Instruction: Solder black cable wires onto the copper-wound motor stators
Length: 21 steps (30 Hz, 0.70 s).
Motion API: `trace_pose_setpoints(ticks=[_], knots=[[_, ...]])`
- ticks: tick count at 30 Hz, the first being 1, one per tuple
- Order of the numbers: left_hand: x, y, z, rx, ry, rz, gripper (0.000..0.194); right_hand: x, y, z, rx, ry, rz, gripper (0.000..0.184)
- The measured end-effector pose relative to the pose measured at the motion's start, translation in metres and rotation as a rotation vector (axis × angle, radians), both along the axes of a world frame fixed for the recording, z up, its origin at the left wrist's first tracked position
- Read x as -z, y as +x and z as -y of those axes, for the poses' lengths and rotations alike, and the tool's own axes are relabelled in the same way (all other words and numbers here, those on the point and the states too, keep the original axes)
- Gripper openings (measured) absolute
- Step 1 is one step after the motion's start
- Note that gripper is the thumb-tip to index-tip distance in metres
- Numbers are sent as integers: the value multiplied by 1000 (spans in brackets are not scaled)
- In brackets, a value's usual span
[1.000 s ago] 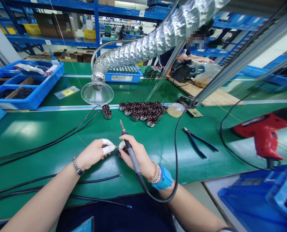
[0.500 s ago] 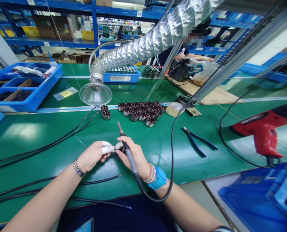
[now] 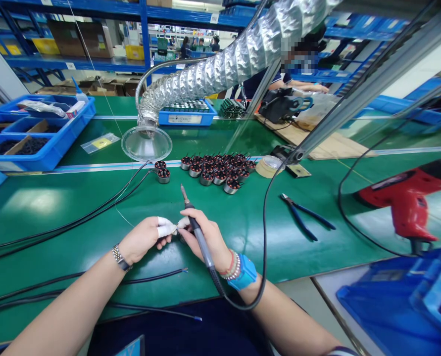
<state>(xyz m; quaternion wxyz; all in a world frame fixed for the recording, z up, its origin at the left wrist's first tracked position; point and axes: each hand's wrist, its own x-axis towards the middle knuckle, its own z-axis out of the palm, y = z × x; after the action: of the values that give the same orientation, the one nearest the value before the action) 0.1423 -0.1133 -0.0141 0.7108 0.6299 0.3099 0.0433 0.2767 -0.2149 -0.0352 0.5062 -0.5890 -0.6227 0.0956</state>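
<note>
My left hand point(image 3: 144, 240), with white finger cots on two fingertips, pinches a thin wire end at the middle of the green mat point(image 3: 57, 207). My right hand point(image 3: 207, 237) meets it fingertip to fingertip and also grips a soldering iron point(image 3: 195, 225), its tip pointing up and away. A small dark motor point(image 3: 182, 237) lies half hidden under my right fingers. Its fine wires run between both hands.
A cluster of several small motors point(image 3: 216, 170) sits behind, two more point(image 3: 163, 171) to their left. Fume hood funnel point(image 3: 146, 143), tape roll point(image 3: 268, 166), blue pliers point(image 3: 304, 217), red heat gun point(image 3: 406, 198), black cables point(image 3: 64, 227), blue bins point(image 3: 30, 133). Another person works at the far bench.
My hands have closed in slightly; the fingertips that stood a little apart now touch. The soldering iron stays held upright in my right hand.
</note>
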Motion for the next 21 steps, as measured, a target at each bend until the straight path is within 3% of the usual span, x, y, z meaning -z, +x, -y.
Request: trace_pose_setpoints(ticks=[9,14,21], knots=[[0,1,-1,-26,38,21,26,2,-4,-1,68,-58,-196,36],[-2,1,-1,-60,-51,33,26,2,0,9,87,9,-122,36],[-4,3,-2,-55,-89,21,24,5,-3,10,39,-23,11,35]])
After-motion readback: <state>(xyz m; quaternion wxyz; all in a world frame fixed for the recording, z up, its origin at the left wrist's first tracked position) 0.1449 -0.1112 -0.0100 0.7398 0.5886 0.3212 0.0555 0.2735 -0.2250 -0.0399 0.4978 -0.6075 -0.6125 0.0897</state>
